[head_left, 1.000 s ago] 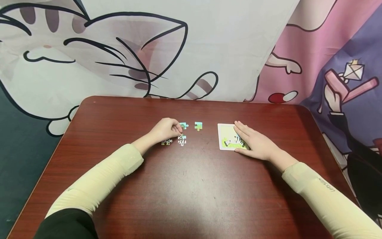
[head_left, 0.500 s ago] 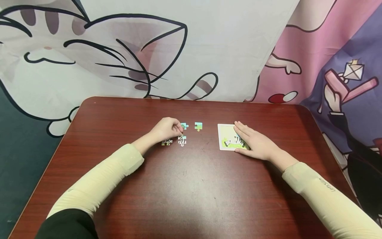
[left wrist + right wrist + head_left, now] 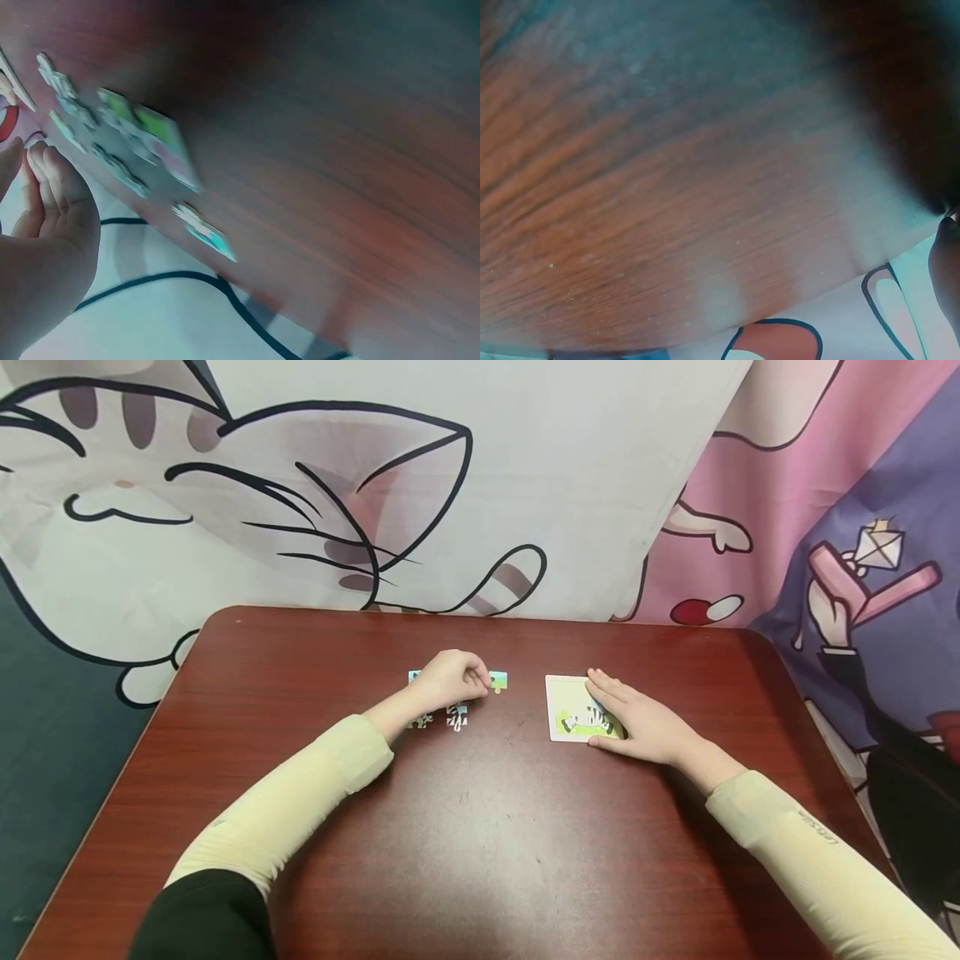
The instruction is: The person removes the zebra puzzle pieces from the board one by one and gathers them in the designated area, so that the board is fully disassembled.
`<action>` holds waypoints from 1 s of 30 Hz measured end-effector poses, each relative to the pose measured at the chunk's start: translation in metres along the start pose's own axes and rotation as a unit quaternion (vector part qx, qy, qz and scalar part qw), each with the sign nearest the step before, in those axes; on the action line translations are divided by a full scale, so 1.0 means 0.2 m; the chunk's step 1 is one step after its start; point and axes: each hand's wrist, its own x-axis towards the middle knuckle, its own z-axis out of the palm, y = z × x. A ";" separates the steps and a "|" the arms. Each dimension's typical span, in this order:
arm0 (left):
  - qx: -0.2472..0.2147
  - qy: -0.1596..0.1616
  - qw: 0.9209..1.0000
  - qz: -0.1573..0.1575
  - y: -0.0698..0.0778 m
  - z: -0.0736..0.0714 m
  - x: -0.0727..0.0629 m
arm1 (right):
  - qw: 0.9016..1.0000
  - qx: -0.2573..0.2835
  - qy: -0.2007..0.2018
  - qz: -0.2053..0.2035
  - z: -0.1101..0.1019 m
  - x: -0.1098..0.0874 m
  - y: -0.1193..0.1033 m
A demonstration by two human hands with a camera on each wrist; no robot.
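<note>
My left hand (image 3: 453, 681) is over the small jigsaw pieces, fingers bent and thumb close to them. Its fingertips are right at the edge of a blue-green puzzle piece (image 3: 498, 679); nothing shows between them in the left wrist view. Under and around this hand lie a zebra-striped puzzle piece (image 3: 457, 718), another patterned piece (image 3: 419, 722) and a blue piece (image 3: 414, 675), the last partly covered. My right hand (image 3: 648, 722) rests with straight fingers on the right side of a white-bordered zebra card (image 3: 560, 710), covering part of its picture.
The pieces and card lie on a reddish-brown wooden table (image 3: 480, 852), toward its far edge. Behind it hangs a cloth (image 3: 585, 485) with a cartoon cat, beside a pink and purple one (image 3: 757, 510). In the right wrist view mostly tabletop (image 3: 667, 210) shows.
My left hand has moved right, from the middle pieces to the blue-green piece, uncovering the blue piece at the left. My right hand stays on the card. The head view has shifted slightly.
</note>
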 end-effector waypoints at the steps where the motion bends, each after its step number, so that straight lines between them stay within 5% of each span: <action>1: -0.004 -0.002 1.000 0.001 0.01 0.01 0.01 | 1.000 0.001 0.000 0.000 0.00 0.00 0.00; 17: -0.012 -0.028 0.999 0.044 0.24 0.24 0.20 | 1.000 0.004 0.009 0.000 0.00 0.00 0.01; 30: 0.006 -0.036 0.998 0.055 0.34 0.36 0.29 | 1.000 0.009 0.021 0.004 -0.02 -0.04 0.03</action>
